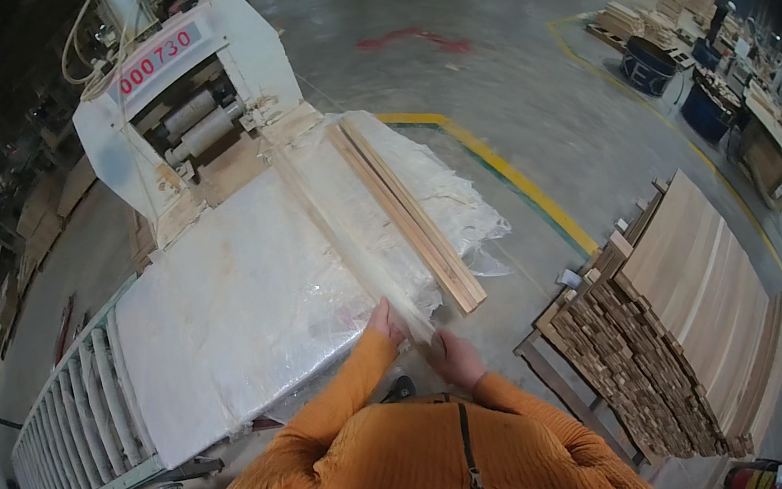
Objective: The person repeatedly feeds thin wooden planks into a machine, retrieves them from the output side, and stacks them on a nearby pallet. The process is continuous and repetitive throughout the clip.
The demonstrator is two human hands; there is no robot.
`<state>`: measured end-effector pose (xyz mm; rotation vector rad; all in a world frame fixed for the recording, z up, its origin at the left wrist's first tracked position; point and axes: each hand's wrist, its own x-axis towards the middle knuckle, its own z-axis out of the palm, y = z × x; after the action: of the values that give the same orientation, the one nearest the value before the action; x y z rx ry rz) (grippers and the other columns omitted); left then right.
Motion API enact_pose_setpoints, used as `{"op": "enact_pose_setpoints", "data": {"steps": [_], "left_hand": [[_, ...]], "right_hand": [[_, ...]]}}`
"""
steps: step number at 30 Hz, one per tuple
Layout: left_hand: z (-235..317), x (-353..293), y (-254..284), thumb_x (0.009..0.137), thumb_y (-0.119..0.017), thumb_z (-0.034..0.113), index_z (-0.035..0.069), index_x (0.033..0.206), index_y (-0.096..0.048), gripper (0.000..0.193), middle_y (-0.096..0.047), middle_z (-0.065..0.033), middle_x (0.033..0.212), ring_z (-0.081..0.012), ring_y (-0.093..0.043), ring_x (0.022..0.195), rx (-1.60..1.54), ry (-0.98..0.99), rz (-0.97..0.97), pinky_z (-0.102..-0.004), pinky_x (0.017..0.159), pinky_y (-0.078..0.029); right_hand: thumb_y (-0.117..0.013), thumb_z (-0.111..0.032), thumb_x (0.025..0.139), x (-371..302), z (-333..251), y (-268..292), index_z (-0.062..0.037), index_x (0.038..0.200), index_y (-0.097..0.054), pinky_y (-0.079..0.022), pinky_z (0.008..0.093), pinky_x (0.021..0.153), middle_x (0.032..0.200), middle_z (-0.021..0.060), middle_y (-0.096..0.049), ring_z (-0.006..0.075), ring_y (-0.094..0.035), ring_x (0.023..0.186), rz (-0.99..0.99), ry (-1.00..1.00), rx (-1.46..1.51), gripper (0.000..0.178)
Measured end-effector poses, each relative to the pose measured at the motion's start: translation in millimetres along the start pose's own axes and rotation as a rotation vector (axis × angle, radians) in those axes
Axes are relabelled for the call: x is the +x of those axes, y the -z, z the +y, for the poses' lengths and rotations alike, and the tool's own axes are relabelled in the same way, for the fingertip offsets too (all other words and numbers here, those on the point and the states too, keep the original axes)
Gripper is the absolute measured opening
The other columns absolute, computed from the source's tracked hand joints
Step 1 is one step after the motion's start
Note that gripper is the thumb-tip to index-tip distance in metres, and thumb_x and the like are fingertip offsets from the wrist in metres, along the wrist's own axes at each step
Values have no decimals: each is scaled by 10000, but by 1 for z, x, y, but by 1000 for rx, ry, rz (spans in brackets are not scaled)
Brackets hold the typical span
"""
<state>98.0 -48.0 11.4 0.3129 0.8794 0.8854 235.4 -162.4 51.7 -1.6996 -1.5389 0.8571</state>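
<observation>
Pale, matt wood with visible grain makes up the strips [408, 222] on the table; the long strip [340, 227] beside them is blurred, its finish unclear. Wrinkled, translucent plastic sheeting [219, 311] covers the tabletop, glossy along its front edge and dusty-looking elsewhere. The machine's housing [258, 54] looks like white-painted metal, scuffed, with dull, smooth rollers [210, 130] inside. The stacked boards [702, 259] have smooth wooden faces and rough, jagged ends. The orange sleeves [341, 385] are soft, ribbed cloth. The grey floor [507, 75] appears smooth.
</observation>
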Motion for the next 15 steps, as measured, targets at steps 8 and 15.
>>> {"op": "enact_pose_setpoints", "data": {"steps": [8, 15], "left_hand": [[47, 62, -40, 923, -490, 471, 104, 1257, -460, 498, -571, -56, 1168, -199, -568, 1003, 251, 117, -143, -340, 808, -503], [32, 90, -15, 886, -556, 443, 137, 1291, -422, 525, -524, -49, 1240, -269, -542, 1058, 750, 184, -187, -417, 817, -496]], "right_hand": [[-682, -185, 709, 70, 6, 12, -23, 987, -520, -385, 524, 825, 941, 214, -571, 388, -524, 944, 158, 9, -316, 361], [-637, -311, 754, 104, 39, -9, -99, 1234, -487, -238, 559, 1001, 1364, 180, -385, 433, -299, 1266, 434, 7, -682, 545]]}}
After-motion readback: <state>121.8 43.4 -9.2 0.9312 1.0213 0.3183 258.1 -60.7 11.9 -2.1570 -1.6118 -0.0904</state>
